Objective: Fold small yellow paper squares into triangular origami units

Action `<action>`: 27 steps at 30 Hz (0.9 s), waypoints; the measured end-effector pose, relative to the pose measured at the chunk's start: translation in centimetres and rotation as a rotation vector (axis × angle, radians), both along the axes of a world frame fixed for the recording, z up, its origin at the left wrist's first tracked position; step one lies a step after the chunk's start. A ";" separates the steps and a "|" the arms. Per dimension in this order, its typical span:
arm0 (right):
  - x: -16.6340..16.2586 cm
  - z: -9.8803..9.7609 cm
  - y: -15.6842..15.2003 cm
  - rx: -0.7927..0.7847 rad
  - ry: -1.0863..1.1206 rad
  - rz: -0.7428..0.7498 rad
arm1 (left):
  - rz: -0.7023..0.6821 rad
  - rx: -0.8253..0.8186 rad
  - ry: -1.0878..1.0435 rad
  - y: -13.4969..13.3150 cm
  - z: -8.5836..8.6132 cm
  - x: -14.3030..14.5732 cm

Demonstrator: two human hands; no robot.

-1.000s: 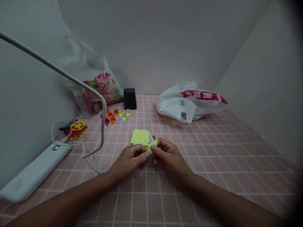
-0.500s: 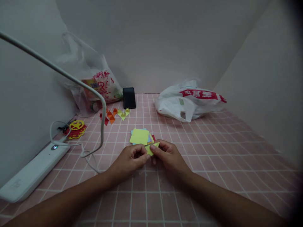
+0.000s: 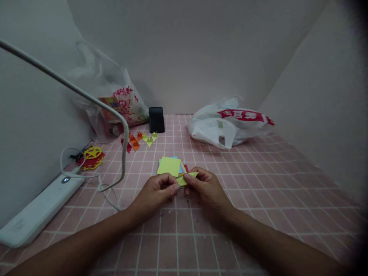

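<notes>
A small folded piece of yellow paper is held between my two hands, just above the tiled surface. My left hand pinches its left end between thumb and fingers. On the other side, my right hand grips it, thumb on top and fingers behind. Right behind the hands lies a loose stack of square coloured papers, a yellow sheet uppermost, with blue, purple and red edges showing below. Farther back to the left are several small folded paper shapes: red, orange and yellow.
A black phone leans near the back wall. Plastic bags stand at the back left and back right. At left lie a white power bank-like device, yellow and red cut-outs, and a grey cable arching across.
The folded yellow paper has turned flatter, its right tip reaching farther right. My left fingers have shifted slightly along it; both hands keep hold.
</notes>
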State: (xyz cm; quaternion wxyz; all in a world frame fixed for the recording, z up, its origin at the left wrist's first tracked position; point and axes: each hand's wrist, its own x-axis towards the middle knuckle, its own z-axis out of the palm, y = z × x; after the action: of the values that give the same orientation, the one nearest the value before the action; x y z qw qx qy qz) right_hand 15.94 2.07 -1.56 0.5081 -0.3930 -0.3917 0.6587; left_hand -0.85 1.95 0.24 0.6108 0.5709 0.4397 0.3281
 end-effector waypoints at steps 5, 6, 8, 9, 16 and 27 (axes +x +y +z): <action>0.0 0.1 0.1 -0.010 -0.010 0.007 | 0.136 0.045 -0.015 0.3 -0.1 -0.2; 0.0 0.1 0.1 -0.011 -0.011 0.003 | 0.148 0.037 -0.030 0.4 -0.2 -0.2; -0.1 0.0 0.0 -0.007 -0.013 -0.003 | 0.153 0.015 -0.053 0.5 -0.3 -0.2; -0.1 -0.1 -0.1 -0.003 -0.012 -0.003 | 0.150 0.005 -0.054 0.5 -0.4 -0.1; -0.1 -0.4 -0.2 0.024 -0.031 0.062 | 0.147 0.046 -0.041 0.2 0.0 0.0; 0.0 0.2 -0.3 0.051 -0.098 0.067 | 0.135 0.001 -0.044 0.3 -0.6 0.0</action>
State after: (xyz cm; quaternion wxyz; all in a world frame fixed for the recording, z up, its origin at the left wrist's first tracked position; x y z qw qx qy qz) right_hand 15.90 1.72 -1.35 0.4757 -0.3983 -0.4458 0.6452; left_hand -0.87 2.29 -0.33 0.5964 0.5331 0.4633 0.3813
